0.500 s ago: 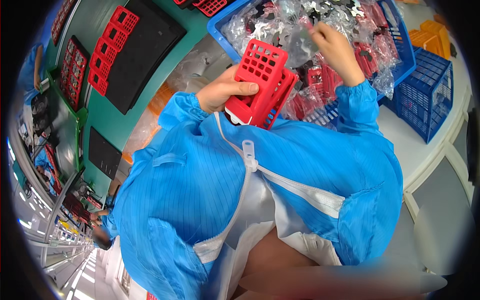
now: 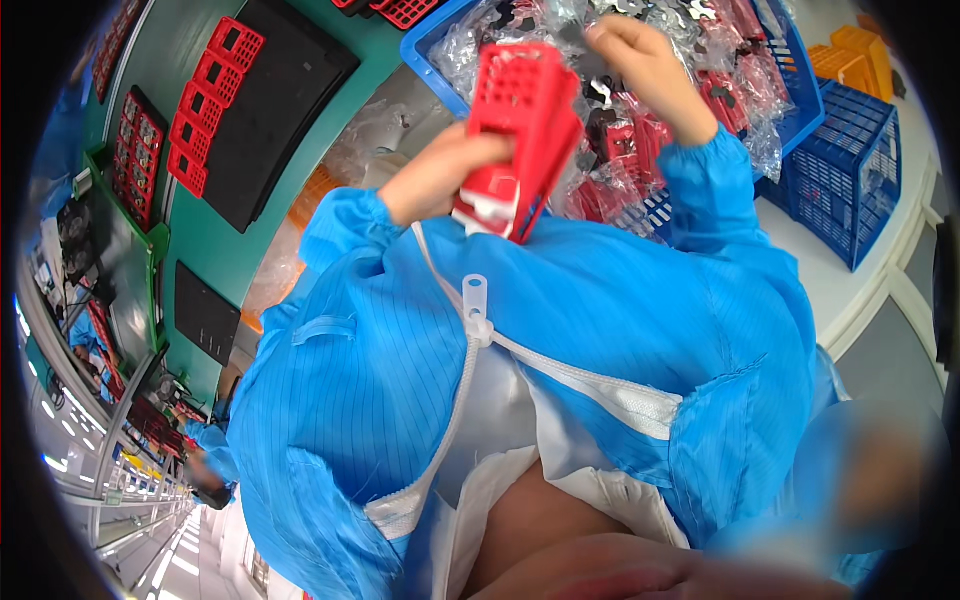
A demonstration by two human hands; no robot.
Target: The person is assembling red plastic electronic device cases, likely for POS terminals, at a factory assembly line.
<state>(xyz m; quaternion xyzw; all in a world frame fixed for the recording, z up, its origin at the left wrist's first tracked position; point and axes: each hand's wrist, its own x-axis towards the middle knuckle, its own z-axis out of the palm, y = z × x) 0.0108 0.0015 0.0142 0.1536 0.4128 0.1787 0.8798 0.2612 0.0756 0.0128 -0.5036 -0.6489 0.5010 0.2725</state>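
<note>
L hand (image 2: 445,172) gripping, thumb up top; R hand (image 2: 648,68) farther fwd, fingers (image 2: 600,34) curled.

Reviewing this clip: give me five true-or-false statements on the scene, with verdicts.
1. The left hand holds red perforated pieces. True.
2. The right hand is over the green table. False: it is over the large blue crate.
3. Clear plastic bags lie in that crate. True.
4. The wearer's jacket is yellow. False: the jacket is blue.
5. A black mat lies on the green table. True.
</note>
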